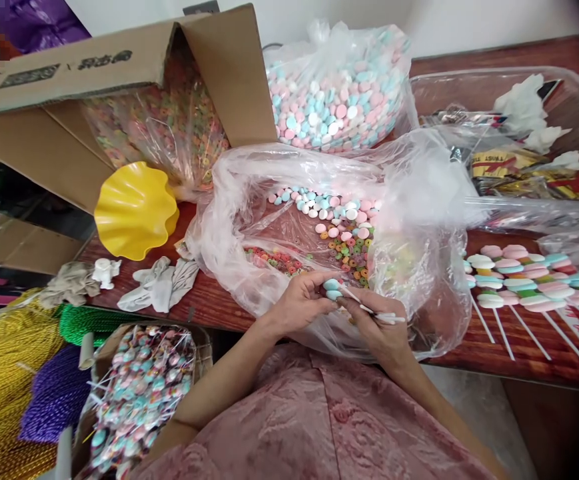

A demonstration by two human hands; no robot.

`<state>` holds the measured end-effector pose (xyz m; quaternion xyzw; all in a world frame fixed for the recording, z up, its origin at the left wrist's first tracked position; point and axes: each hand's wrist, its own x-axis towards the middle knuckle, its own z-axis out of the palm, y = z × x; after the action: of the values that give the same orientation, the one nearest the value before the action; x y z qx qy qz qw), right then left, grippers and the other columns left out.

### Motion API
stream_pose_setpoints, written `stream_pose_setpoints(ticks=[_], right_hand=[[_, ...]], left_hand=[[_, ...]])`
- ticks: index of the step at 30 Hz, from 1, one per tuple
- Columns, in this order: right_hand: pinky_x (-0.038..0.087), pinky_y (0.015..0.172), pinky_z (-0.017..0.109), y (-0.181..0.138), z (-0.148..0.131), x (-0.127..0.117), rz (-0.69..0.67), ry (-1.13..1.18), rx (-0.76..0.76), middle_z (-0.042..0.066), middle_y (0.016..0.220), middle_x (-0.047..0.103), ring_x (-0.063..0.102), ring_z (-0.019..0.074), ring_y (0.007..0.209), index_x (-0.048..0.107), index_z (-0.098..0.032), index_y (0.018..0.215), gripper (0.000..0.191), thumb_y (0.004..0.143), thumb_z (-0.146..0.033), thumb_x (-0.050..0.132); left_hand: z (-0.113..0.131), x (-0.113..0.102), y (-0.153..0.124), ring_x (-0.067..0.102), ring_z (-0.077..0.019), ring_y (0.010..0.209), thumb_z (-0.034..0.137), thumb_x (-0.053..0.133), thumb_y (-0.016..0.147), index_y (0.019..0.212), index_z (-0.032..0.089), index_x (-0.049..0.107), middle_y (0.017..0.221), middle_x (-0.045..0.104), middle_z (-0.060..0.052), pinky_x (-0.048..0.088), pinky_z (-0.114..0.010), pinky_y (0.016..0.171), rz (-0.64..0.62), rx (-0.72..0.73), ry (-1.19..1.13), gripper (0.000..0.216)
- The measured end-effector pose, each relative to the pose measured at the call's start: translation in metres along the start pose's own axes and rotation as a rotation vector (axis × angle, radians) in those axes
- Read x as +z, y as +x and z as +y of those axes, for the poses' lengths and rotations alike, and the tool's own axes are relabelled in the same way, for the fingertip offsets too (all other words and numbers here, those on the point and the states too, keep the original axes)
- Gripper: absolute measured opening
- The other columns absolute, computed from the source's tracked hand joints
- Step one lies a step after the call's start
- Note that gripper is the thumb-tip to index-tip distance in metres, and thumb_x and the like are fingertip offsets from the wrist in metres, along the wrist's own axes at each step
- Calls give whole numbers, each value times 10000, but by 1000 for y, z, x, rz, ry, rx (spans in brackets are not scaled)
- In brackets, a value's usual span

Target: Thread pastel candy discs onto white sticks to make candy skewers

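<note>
My left hand [303,301] pinches pale blue candy discs [332,288] against the end of a thin white stick [369,310]. My right hand [379,327] is closed round that stick and a few more like it. Both hands hover at the front lip of an open clear plastic bag [419,220] lying on the dark red wooden table [519,353]. Inside the bag are loose pink, blue and white discs [339,207] and small coloured candy rings [344,253].
Finished candy sticks [524,280] lie in a row at the right. Behind stand a full bag of pastel discs [334,100], a cardboard box [119,73] with a bag of rings, and a clear tray [519,127]. A yellow wavy bowl [134,210] sits left; a box of wrapped sticks [139,393] and tinsel lie below.
</note>
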<state>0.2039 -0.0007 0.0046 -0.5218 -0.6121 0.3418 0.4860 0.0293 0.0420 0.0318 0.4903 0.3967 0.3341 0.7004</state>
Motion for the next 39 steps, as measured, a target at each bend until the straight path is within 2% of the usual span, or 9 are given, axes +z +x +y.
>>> stream_pose_setpoints(ticks=[4,8,11,15,21,26,30,35,39], right_hand=[[612,775,369,-2,2,-2,34,-47,-59,43,924,808,759,226,798,820,-253,965,191,907,-294,643],[610,735,341,-1,0,0,45,-44,-78,32,868,800,744,207,747,810,-244,916,162,904,-289,655],[595,669,302,1,3,5,82,91,-28,13,830,786,728,188,710,789,-238,920,117,888,-274,683],[562,629,276,2,4,8,139,112,8,2,807,768,701,167,679,760,-225,922,79,891,-259,696],[603,686,288,6,0,1,103,-159,-279,40,936,805,758,194,747,768,-230,1065,193,921,-197,642],[619,678,292,5,0,3,74,-292,-330,70,981,807,773,211,752,744,-224,1175,276,908,-211,675],[634,710,314,0,7,9,187,-269,-367,44,957,810,780,226,776,765,-259,1119,236,900,-200,698],[639,704,315,-1,6,10,199,-320,-352,65,974,808,781,225,775,750,-231,1125,225,921,-194,662],[633,731,306,2,-1,9,199,-369,-358,81,973,807,779,219,794,743,-206,1109,223,938,-185,601]], left_hand=[[-4,4,-2,614,-173,938,133,684,741,1126,169,746,1040,695,-58,490,-275,847,11,110,204,391],[-6,7,-4,612,-213,1030,178,655,819,1106,183,754,1035,705,-65,481,-315,930,-35,181,301,303],[-7,6,-6,623,-192,954,240,726,802,1162,175,742,1047,707,-68,496,-300,869,-58,136,140,367],[-7,3,-6,615,-116,698,365,824,750,1251,182,710,936,720,-51,506,-268,703,-101,-52,-182,545],[-7,7,0,632,-115,675,363,890,670,1021,162,801,829,735,-51,501,-231,596,77,-92,-486,414],[-7,14,1,592,-80,600,329,927,605,914,158,813,803,746,-29,481,-223,579,209,-92,-553,371],[-7,18,0,612,-92,638,342,930,605,904,167,816,796,747,-30,475,-214,579,221,-96,-604,365],[-10,22,-1,601,-87,632,390,911,634,985,166,811,853,758,-42,501,-230,622,230,-65,-540,428],[-14,24,-1,615,-96,673,314,953,556,974,181,805,817,746,-6,525,-238,677,240,-1,-444,463]])
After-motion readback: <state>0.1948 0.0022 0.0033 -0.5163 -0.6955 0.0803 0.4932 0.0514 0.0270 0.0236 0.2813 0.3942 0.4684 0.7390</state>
